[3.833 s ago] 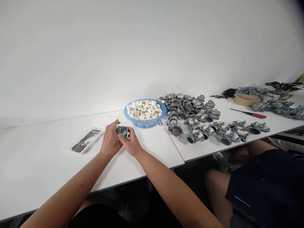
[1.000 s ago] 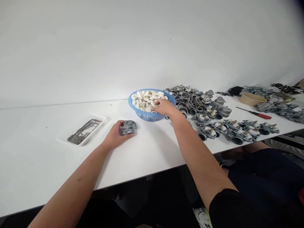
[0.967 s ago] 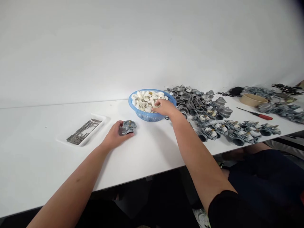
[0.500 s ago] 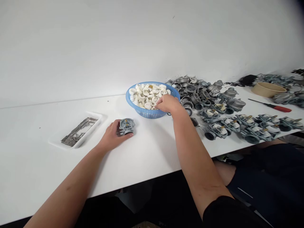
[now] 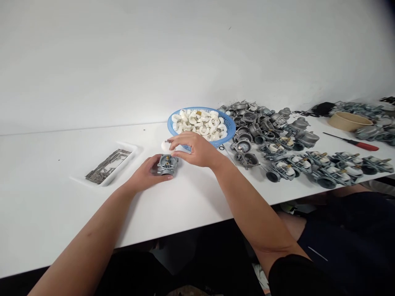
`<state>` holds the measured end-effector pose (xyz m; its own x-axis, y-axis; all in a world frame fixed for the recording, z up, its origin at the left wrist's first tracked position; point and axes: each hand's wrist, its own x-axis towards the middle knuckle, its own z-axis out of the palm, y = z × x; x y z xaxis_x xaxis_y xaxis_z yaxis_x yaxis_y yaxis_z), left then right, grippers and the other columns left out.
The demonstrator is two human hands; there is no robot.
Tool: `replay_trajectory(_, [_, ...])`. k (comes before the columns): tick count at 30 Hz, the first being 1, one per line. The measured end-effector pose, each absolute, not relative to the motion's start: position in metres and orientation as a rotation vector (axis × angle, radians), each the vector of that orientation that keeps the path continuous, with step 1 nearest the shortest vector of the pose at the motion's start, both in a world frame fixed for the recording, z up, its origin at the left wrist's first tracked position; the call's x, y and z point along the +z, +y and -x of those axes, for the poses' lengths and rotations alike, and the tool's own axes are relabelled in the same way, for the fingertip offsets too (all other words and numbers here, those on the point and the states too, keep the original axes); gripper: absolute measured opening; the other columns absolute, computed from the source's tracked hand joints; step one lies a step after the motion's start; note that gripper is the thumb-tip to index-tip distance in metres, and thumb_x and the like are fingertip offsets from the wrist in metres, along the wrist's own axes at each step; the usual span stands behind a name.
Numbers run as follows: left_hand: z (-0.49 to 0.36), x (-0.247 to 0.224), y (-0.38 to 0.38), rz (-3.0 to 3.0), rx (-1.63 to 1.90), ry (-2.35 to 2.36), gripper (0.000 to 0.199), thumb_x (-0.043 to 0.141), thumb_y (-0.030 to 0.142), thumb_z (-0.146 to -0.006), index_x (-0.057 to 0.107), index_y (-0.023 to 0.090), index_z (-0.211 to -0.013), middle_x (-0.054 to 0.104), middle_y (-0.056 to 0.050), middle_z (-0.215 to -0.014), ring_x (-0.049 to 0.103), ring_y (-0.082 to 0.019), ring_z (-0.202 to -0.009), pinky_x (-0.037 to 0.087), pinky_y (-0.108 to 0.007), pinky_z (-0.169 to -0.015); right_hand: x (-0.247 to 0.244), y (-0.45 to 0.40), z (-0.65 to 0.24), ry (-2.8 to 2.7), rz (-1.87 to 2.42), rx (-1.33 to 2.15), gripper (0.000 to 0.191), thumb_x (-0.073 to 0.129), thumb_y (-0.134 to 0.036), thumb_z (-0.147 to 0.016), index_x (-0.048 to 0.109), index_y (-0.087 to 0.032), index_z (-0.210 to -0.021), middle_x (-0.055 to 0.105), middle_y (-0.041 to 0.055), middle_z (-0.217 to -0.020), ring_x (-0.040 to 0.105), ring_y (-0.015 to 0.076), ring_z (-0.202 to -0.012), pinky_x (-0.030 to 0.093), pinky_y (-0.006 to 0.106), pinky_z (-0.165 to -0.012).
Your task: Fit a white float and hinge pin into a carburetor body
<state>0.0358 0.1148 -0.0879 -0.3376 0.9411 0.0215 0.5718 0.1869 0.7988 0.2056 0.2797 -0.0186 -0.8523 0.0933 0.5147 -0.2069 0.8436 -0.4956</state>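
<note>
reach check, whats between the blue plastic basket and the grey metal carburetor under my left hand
In the head view, your right hand is there with a white plastic piece at its fingertips.

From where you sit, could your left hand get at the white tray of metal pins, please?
Probably yes: the left hand lies close to the white tray, and no object stands between them. Its grip would likely have to release the carburetor body first.
</note>
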Motion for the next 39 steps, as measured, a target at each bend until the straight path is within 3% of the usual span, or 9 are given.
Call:
replay_trajectory(4, [-0.031, -0.082, 0.111, -1.387, 0.947, 1.936, 0.059, 0.080, 0.048, -0.067, 0.059, 0.022, -0.115, 0.067, -0.007, -0.108, 0.066, -0.029, -0.098, 0.057, -0.043, -0.082, -0.022, 0.269, -0.201, -2.524, -0.105, 0.800, 0.008, 0.063, -0.029, -0.090, 0.071, -0.028, -0.093, 0.073, -0.0041, -0.103, 0.066, 0.0196, -0.102, 0.041, 0.040, -0.105])
replay_trajectory(8, [-0.025, -0.079, 0.108, -1.305, 0.955, 1.826, 0.052, 0.079, 0.042, -0.069, 0.057, 0.024, -0.113, 0.066, -0.004, -0.102, 0.066, -0.026, -0.094, 0.058, -0.040, -0.080, -0.026, 0.266, -0.198, -2.549, -0.106, 0.744, 0.010, 0.059, -0.027, -0.092, 0.067, -0.027, -0.098, 0.072, -0.0032, -0.104, 0.064, 0.0201, -0.106, 0.039, 0.038, -0.104])
replay_trajectory(14, [-0.020, -0.081, 0.103, -1.279, 1.043, 1.590, 0.073, 0.080, 0.044, -0.071, 0.049, 0.030, -0.135, 0.061, -0.009, -0.127, 0.059, -0.031, -0.118, 0.055, -0.044, -0.091, -0.030, 0.257, -0.192, -2.477, -0.173, 0.724, 0.012, 0.051, -0.025, -0.097, 0.059, -0.024, -0.105, 0.068, 0.0011, -0.112, 0.060, 0.0208, -0.116, 0.040, 0.038, -0.106])
replay_trajectory(18, [-0.016, -0.077, 0.101, -1.170, 1.423, 1.296, 0.065, 0.063, 0.067, -0.079, 0.057, 0.030, -0.133, 0.049, -0.008, -0.147, 0.044, -0.033, -0.136, 0.041, -0.049, -0.109, -0.034, 0.255, -0.189, -2.430, -0.262, 0.707, 0.010, 0.052, -0.022, -0.097, 0.059, -0.023, -0.104, 0.068, 0.0041, -0.117, 0.058, 0.0215, -0.121, 0.042, 0.039, -0.106])
replay_trajectory(21, [-0.010, -0.072, 0.098, -1.062, 1.645, 1.212, 0.059, 0.060, 0.063, -0.084, 0.058, 0.032, -0.134, 0.049, -0.005, -0.148, 0.042, -0.030, -0.136, 0.037, -0.044, -0.109, -0.036, 0.252, -0.188, -2.440, -0.257, 0.654, 0.009, 0.053, -0.022, -0.097, 0.060, -0.023, -0.103, 0.067, 0.0047, -0.123, 0.049, 0.0235, -0.133, 0.038, 0.042, -0.111])
replay_trajectory(26, [-0.010, -0.068, 0.095, -1.077, 1.635, 1.260, 0.045, 0.073, 0.045, -0.082, 0.067, 0.030, -0.125, 0.066, -0.005, -0.121, 0.056, -0.022, -0.110, 0.044, -0.032, -0.091, -0.039, 0.246, -0.187, -2.481, -0.273, 0.581, 0.016, 0.052, -0.017, -0.097, 0.063, -0.024, -0.106, 0.065, 0.0029, -0.130, 0.042, 0.0236, -0.142, 0.035, 0.046, -0.115])
replay_trajectory(30, [-0.016, -0.066, 0.097, -1.130, 1.553, 1.252, 0.041, 0.075, 0.045, -0.080, 0.072, 0.026, -0.116, 0.069, -0.006, -0.103, 0.059, -0.020, -0.095, 0.045, -0.033, -0.088, -0.040, 0.246, -0.185, -2.484, -0.270, 0.512, 0.016, 0.052, -0.017, -0.097, 0.066, -0.023, -0.105, 0.063, 0.0030, -0.135, 0.041, 0.0252, -0.143, 0.037, 0.048, -0.113])
replay_trajectory(36, [-0.019, -0.066, 0.097, -1.116, 1.588, 1.236, 0.043, 0.081, 0.037, -0.077, 0.069, 0.028, -0.118, 0.068, -0.002, -0.091, 0.062, -0.018, -0.090, 0.048, -0.033, -0.087, -0.041, 0.246, -0.183, -2.388, -0.252, 0.369, 0.018, 0.052, -0.021, -0.099, 0.070, -0.024, -0.103, 0.055, 0.0026, -0.145, 0.039, 0.0236, -0.144, 0.038, 0.047, -0.115])
replay_trajectory(39, [-0.022, -0.068, 0.097, -1.096, 1.711, 1.273, 0.045, 0.083, 0.030, -0.075, 0.066, 0.029, -0.117, 0.067, 0.000, -0.091, 0.062, -0.015, -0.086, 0.050, -0.031, -0.084, -0.043, 0.245, -0.183, -2.354, -0.178, 0.342, 0.022, 0.056, -0.020, -0.097, 0.069, -0.024, -0.113, 0.052, 0.0038, -0.147, 0.038, 0.0243, -0.144, 0.037, 0.047, -0.115])
